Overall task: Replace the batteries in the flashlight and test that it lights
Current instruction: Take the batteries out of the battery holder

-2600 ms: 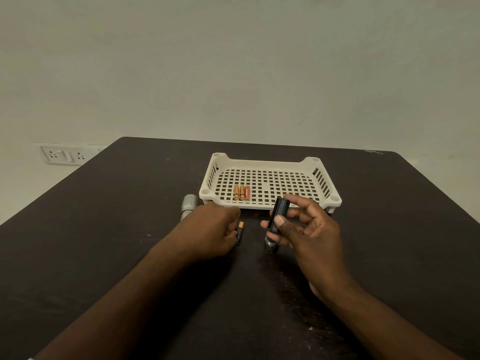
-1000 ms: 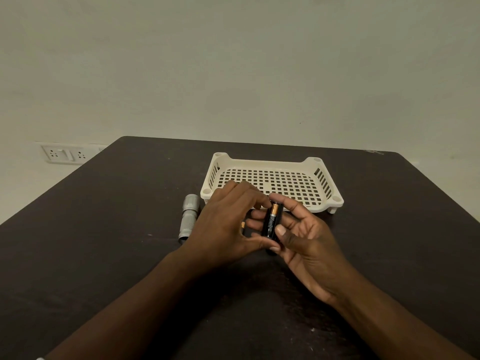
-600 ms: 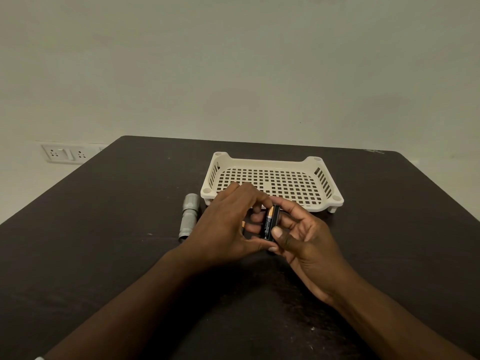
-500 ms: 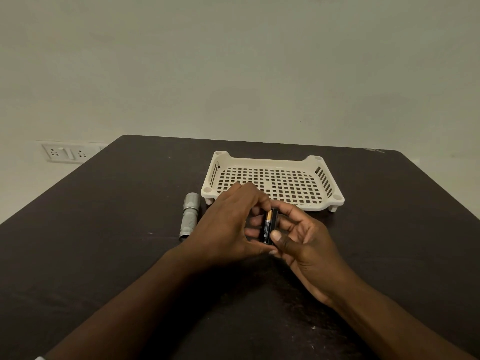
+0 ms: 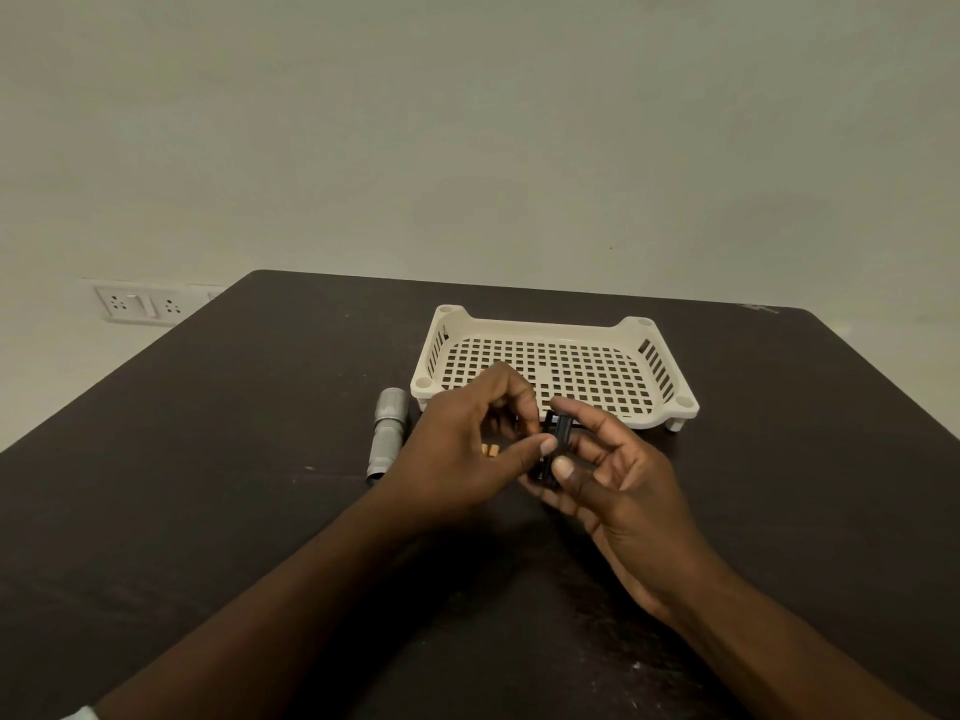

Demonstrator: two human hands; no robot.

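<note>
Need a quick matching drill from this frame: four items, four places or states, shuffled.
Items:
1. flashlight body
2. battery holder
3. tray
4. socket

Places or states:
A. on the wall, left
B. held between both hands
C. lying on the table, left of the left hand
D. white, behind the hands

Pairs: 1-C, 2-B, 3-D, 4-A

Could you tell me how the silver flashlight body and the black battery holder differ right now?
The flashlight body is silver and lies alone on the table; the battery holder is black, shorter, and held between the left hand and right hand. Both are roughly cylindrical.
</note>
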